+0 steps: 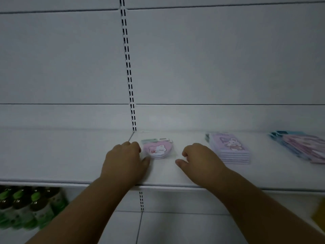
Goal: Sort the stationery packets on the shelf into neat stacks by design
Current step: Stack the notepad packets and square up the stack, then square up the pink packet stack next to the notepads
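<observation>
A small stack of pink heart-shaped packets (158, 149) with a cartoon animal lies on the white shelf (70, 155) near the back. My left hand (125, 160) rests just left of it, fingers curled, thumb close to the stack's front edge; it holds nothing. My right hand (200, 160) hovers a little to the stack's right, fingers bent and apart, empty. A neat stack of purple rectangular packets (230, 147) with a bunny design sits right of my right hand. Further right lies a fanned pile of pink and blue packets (302, 147).
The slotted upright (129, 73) of the white back panel meets the shelf behind the heart stack. Below the shelf at the left stand several green-capped bottles (26, 206). A yellow object (319, 215) shows at the lower right edge.
</observation>
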The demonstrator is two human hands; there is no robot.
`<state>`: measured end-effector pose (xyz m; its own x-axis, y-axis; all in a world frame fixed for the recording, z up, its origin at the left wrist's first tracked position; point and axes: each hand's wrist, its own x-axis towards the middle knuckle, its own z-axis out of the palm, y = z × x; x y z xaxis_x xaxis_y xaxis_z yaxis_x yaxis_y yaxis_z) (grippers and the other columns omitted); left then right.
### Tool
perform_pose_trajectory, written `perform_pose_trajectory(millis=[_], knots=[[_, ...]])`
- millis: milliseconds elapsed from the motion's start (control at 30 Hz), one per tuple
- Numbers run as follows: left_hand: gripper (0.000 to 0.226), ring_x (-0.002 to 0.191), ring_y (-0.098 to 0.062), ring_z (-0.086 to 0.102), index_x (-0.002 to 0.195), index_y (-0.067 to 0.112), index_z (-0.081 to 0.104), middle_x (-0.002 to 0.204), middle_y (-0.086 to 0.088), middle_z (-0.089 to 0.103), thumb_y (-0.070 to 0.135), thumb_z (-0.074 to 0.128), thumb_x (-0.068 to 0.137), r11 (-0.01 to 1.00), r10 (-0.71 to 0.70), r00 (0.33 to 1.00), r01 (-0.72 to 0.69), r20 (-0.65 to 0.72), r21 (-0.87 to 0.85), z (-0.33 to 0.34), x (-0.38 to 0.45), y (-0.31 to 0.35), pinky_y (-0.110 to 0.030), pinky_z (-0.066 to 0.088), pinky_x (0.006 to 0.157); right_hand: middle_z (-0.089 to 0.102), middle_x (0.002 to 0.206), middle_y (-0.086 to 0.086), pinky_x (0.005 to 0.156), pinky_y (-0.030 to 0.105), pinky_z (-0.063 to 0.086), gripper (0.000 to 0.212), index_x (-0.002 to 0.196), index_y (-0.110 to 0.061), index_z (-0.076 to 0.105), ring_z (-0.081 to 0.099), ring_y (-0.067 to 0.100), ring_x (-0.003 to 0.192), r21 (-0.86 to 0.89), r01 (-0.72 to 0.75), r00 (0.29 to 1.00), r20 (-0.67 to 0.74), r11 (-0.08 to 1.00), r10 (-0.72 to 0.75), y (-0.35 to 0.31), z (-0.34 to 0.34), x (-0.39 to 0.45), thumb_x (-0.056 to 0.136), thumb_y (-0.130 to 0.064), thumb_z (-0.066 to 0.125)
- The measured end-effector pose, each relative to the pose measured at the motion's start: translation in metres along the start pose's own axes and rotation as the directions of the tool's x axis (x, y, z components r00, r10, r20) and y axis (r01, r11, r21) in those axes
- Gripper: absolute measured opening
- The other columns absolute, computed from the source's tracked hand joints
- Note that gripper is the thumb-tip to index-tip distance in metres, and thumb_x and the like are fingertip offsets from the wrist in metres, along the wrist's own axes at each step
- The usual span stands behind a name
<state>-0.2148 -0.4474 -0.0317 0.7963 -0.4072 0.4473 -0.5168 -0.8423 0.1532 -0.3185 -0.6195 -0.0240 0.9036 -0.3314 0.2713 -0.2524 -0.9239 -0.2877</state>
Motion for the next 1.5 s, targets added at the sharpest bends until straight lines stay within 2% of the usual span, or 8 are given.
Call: perform_pose_trajectory(millis=[67,267,633,833,933,1133,1400,1500], knots=[[0.045,0.099,-0.021,0.06,0.115,0.024,0.062,0.108,0.001,0.067,0.057,0.053,0.086,0.999,0.05,0.998,-0.049,0.025,-0.017,0.004,0.005,-0.004,-0.034,0.05,0.086,0.06,0.114,0.007,0.087,0.032,0.046,0.042,0.115,-0.012,0.063,0.059,0.021,0.101,-0.003,-0.053,0.999,0.007,0.999,0.053,-0.006,0.003,0.003,0.092,-0.046,0.052],[0.032,0.094,-0.018,0.063,0.114,0.027,0.063,0.103,0.005,0.07,0.044,0.059,0.088,0.973,0.11,0.992,-0.093,0.067,-0.213,0.006,0.016,-0.013,-0.031,0.051,0.082,0.068,0.088,0.009,0.077,0.033,0.05,0.029,0.089,-0.009,0.07,0.062,0.022,0.083,0.043,-0.154,0.988,0.001,0.987,0.155,-0.019,0.009,0.015,0.089,-0.036,0.058],[0.027,0.087,-0.01,0.062,0.109,0.027,0.063,0.09,0.013,0.066,0.039,0.069,0.085,0.922,0.2,0.975,-0.152,0.1,-0.355,0.0,0.006,-0.019,-0.026,0.05,0.08,0.068,0.083,0.013,0.074,0.033,0.049,0.028,0.081,-0.005,0.07,0.062,0.024,0.079,0.018,-0.198,0.979,-0.048,0.98,0.198,-0.023,0.006,-0.01,0.089,-0.029,0.057],[0.023,0.088,-0.013,0.061,0.104,0.026,0.064,0.095,0.009,0.069,0.04,0.067,0.086,0.933,0.196,0.978,-0.162,0.075,-0.322,-0.002,0.004,-0.021,-0.026,0.047,0.077,0.061,0.102,-0.003,0.074,0.022,0.037,0.026,0.111,-0.023,0.061,0.05,0.008,0.082,0.054,-0.103,0.981,-0.16,0.993,0.111,-0.019,0.009,-0.015,0.087,-0.035,0.063],[0.019,0.09,-0.015,0.061,0.101,0.025,0.066,0.096,0.006,0.07,0.039,0.066,0.087,0.938,0.203,0.977,-0.174,0.067,-0.3,-0.004,0.004,-0.021,-0.026,0.046,0.076,0.065,0.101,-0.003,0.075,0.023,0.041,0.022,0.109,-0.026,0.066,0.049,0.005,0.079,0.055,-0.031,0.99,-0.137,0.998,0.039,-0.019,0.01,-0.014,0.088,-0.033,0.063],[0.018,0.091,-0.017,0.061,0.1,0.023,0.065,0.097,0.003,0.069,0.036,0.064,0.089,0.94,0.207,0.977,-0.183,0.055,-0.288,-0.003,0.005,-0.019,-0.026,0.043,0.074,0.069,0.099,-0.001,0.08,0.027,0.046,0.02,0.105,-0.021,0.07,0.055,0.011,0.085,0.045,-0.008,0.99,-0.14,0.999,0.014,-0.02,0.01,-0.009,0.088,-0.028,0.062],[0.017,0.089,-0.019,0.061,0.099,0.022,0.065,0.096,0.001,0.069,0.036,0.063,0.088,0.948,0.22,0.974,-0.201,0.051,-0.248,-0.003,0.003,-0.017,-0.028,0.047,0.075,0.064,0.103,0.0,0.079,0.022,0.041,0.023,0.108,-0.022,0.07,0.058,0.013,0.092,0.04,0.001,0.988,-0.153,0.999,0.005,-0.018,0.012,-0.008,0.089,-0.031,0.061],[0.025,0.088,-0.017,0.06,0.102,0.024,0.063,0.096,0.003,0.067,0.043,0.065,0.085,0.951,0.239,0.971,-0.231,0.015,-0.206,-0.006,0.001,-0.016,-0.029,0.049,0.077,0.06,0.106,-0.003,0.077,0.019,0.038,0.028,0.113,-0.024,0.066,0.052,0.006,0.084,0.025,0.016,0.977,-0.211,1.0,-0.011,-0.018,0.01,-0.014,0.088,-0.035,0.062]])
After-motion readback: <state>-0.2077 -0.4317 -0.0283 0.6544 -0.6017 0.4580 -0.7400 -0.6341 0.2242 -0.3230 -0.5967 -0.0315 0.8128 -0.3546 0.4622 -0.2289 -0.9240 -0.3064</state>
